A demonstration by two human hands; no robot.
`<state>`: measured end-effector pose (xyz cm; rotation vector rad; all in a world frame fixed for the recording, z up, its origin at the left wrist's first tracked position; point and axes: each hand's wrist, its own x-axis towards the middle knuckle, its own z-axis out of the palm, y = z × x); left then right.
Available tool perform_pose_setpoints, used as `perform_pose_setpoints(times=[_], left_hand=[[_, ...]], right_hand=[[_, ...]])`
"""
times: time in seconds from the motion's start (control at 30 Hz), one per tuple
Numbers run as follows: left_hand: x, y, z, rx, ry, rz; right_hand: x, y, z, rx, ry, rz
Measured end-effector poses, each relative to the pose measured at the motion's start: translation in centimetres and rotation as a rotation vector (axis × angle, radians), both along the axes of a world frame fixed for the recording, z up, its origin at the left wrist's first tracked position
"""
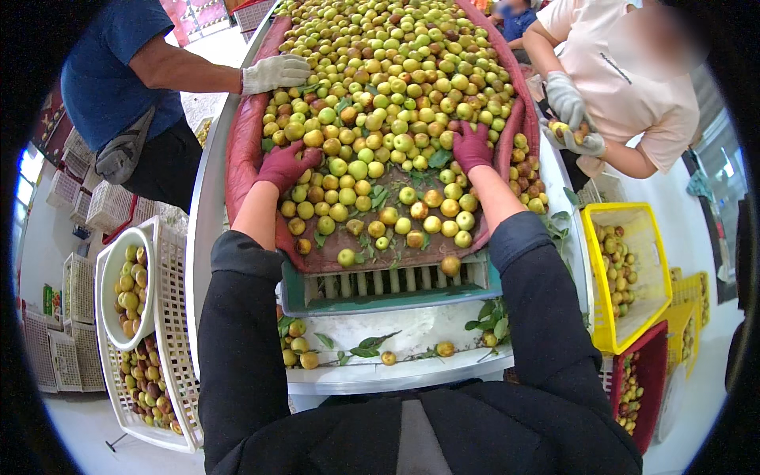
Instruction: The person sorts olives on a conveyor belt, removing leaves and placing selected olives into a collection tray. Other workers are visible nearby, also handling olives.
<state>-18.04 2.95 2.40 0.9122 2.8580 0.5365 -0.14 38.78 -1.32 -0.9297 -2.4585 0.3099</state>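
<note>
Many small green and reddish-brown jujube-like fruits (404, 142) lie heaped on a padded red cloth (246, 136) over a long metal table. My left hand (285, 166), in a maroon glove, rests at the left side of the heap, its fingers spread towards a reddish fruit; whether it grips that fruit is unclear. At the right side, my right hand (472, 148), gloved alike, reaches into the fruits, fingertips partly among them, so its hold cannot be told. Loose leaves (379, 196) lie between the hands. Below the cloth's near edge is a green-framed slatted chute (386, 282), with one fruit above it.
A co-worker's gloved hand (276, 73) touches the heap at left; another person at right holds fruits (558, 127). A white basket (178, 332) with a white bowl (105, 285) stands left. Yellow (659, 279) and red crates (653, 380) stand right. Leaves and fruits lie on the metal ledge (427, 320).
</note>
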Motion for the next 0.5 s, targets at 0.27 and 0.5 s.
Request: perform_pose_setpoints(times=[0.27, 0.5], left_hand=[[1.1, 0.0, -2.2, 0.097, 0.035, -0.025], [5.1, 0.7, -2.2, 0.102, -0.028, -0.094]], right_hand=[[2.8, -9.4, 2.5, 0.054, -0.327, 0.289], [5.1, -11.1, -1.0, -0.02, -0.052, 0.491]])
